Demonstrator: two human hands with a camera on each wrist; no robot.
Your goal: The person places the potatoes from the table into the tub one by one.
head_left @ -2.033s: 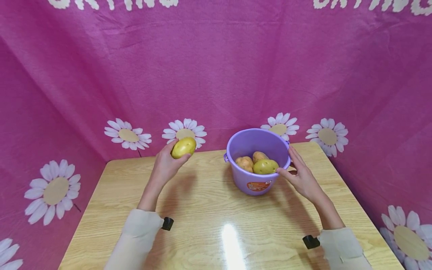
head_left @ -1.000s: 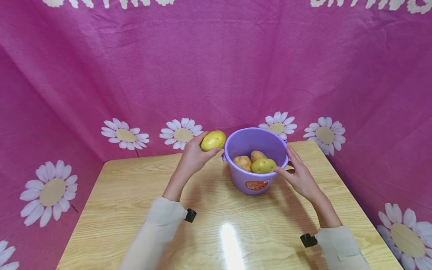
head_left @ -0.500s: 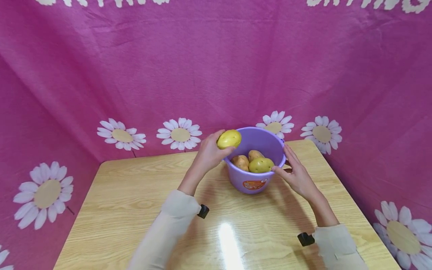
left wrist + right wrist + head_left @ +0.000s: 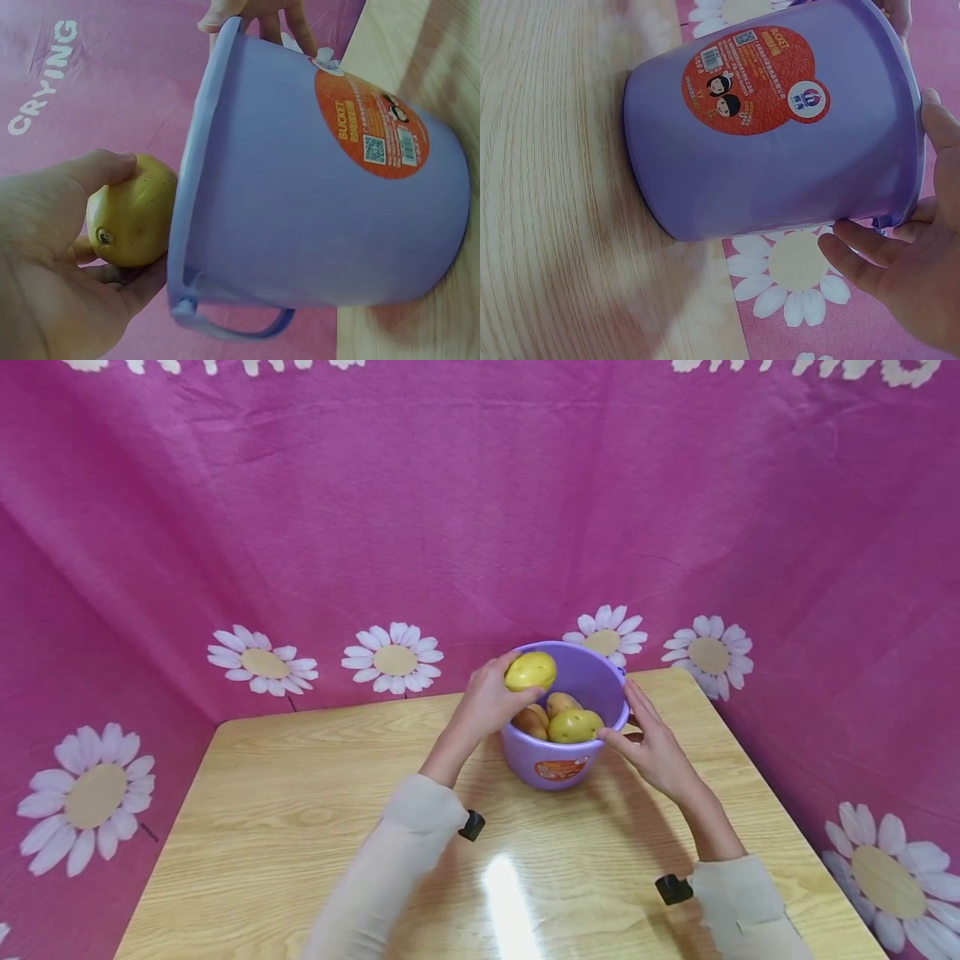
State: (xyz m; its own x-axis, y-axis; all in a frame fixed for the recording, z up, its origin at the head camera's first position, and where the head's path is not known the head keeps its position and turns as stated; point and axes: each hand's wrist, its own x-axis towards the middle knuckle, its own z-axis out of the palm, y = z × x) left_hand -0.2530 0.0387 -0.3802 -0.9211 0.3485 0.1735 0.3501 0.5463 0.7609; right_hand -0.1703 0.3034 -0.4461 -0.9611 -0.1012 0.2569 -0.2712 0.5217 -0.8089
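Note:
My left hand [image 4: 489, 700] grips a smooth yellow potato [image 4: 531, 671] over the left side of the purple bucket [image 4: 546, 768]. In the left wrist view, thumb and fingers wrap the potato [image 4: 135, 217] right at the rim. Inside the bucket lie a yellow-green potato [image 4: 575, 726] and two tan potatoes, one at the back [image 4: 562, 703] and one at the left [image 4: 531, 722], partly covered by the left hand. My right hand [image 4: 656, 747] holds the bucket's right side, thumb at the rim and fingers along the outer wall, as the right wrist view shows.
The bucket stands upright on a wooden table [image 4: 300, 810], toward its back right. A pink cloth [image 4: 420, 527] with daisies hangs behind and at both sides. A bucket handle [image 4: 247, 330] hangs at the bucket's side in the left wrist view.
My left hand has carried the yellow potato rightward from left of the bucket to over its opening. The right hand keeps its place on the bucket, and the view has shifted slightly.

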